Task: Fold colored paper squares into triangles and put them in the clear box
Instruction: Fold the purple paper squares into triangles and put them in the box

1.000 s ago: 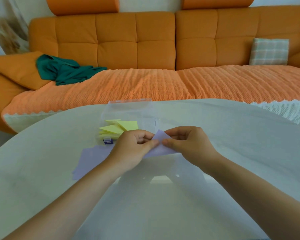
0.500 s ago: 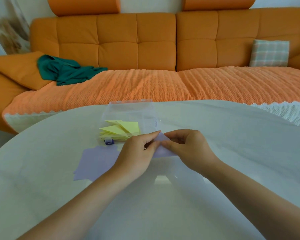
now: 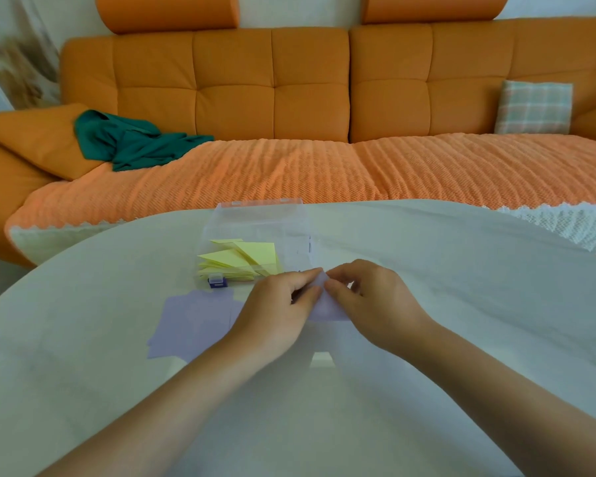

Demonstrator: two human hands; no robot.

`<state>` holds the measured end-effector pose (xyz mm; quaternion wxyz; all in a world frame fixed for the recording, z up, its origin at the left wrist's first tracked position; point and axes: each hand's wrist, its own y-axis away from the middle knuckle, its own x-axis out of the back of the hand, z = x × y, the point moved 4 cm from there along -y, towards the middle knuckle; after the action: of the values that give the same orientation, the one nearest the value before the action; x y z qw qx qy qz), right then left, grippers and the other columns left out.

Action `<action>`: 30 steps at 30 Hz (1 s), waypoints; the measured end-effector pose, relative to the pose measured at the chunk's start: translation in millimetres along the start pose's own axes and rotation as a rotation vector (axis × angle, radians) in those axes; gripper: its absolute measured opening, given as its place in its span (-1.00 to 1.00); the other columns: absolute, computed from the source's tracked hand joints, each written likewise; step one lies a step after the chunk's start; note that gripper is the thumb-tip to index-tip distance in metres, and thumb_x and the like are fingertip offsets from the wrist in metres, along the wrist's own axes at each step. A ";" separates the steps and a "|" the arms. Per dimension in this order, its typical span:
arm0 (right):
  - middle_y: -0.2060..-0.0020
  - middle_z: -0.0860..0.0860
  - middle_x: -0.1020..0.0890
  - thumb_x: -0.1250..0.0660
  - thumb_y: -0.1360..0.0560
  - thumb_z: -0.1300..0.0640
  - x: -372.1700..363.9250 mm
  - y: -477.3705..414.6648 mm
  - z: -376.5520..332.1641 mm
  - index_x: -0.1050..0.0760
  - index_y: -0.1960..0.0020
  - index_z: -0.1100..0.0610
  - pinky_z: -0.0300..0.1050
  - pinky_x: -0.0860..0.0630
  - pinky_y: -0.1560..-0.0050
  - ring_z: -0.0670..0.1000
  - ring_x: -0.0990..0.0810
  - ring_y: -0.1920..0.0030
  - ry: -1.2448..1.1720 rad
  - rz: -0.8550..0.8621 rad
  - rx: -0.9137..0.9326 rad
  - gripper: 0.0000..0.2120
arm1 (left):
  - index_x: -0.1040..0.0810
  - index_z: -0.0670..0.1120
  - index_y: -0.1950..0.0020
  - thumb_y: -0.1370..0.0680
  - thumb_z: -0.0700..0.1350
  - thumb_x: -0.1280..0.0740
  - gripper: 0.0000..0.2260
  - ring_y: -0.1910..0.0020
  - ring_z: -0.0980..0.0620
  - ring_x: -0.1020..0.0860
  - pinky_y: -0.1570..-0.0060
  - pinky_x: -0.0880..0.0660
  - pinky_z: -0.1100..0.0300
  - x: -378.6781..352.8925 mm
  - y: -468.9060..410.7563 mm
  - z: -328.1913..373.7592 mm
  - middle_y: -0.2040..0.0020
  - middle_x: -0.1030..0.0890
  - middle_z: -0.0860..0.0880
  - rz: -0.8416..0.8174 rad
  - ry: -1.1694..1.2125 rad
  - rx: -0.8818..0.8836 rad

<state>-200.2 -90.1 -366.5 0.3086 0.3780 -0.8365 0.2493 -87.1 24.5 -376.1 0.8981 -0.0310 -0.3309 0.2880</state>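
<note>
Just before the clear box, left hand and right hand pinch a purple paper, mid-fold; next, crease it flat.

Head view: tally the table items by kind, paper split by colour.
Clear box: 1
Yellow folded triangles inside it: overlapping, at least 3
Purple sheet pinched by left hand and right hand: 1
Purple stack: 1, sheet count unclear
Total: at least 6

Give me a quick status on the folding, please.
Both hands, left and right, pinching lilac paper. Yellow triangles in clear box. Nothing in the way.
</note>
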 end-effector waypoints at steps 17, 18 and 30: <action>0.47 -0.02 -0.52 -0.36 -0.52 -0.10 -15.1 -2.2 3.6 -0.66 0.25 0.11 -0.15 -0.39 0.35 0.03 -0.45 0.37 0.130 -0.180 -0.257 -0.68 | -0.58 0.00 -0.07 -0.59 -0.07 -0.29 -0.89 -0.06 0.19 -0.43 -0.04 -0.44 0.20 12.5 24.3 13.2 0.00 -0.51 0.17 -0.113 -0.365 -0.207; 0.43 0.01 -0.59 -0.36 -0.52 -0.13 -16.1 -1.9 2.1 -0.67 0.22 0.10 -0.10 -0.45 0.31 0.07 -0.51 0.33 0.161 -0.184 -0.251 -0.67 | -0.59 -0.01 -0.08 -0.60 -0.04 -0.29 -0.87 -0.06 0.15 -0.44 -0.06 -0.45 0.16 11.1 25.5 12.5 0.00 -0.53 0.14 -0.159 -0.376 -0.218; 0.02 -0.15 -0.62 -0.29 -0.52 -0.22 -14.7 1.0 -12.1 -0.57 -0.09 -0.17 -0.09 -0.30 -0.05 -0.06 -0.59 -0.01 0.571 -0.004 0.038 -0.77 | -0.63 0.08 -0.15 -0.60 0.06 -0.23 -0.77 -0.12 0.15 -0.43 -0.15 -0.44 0.15 8.3 25.6 8.1 -0.06 -0.55 0.16 -0.308 -0.445 -0.217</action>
<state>-189.3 -74.6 -368.8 0.5248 0.3002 -0.7102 0.3607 -99.8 49.1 -371.3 0.8279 -0.0123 -0.5496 0.1110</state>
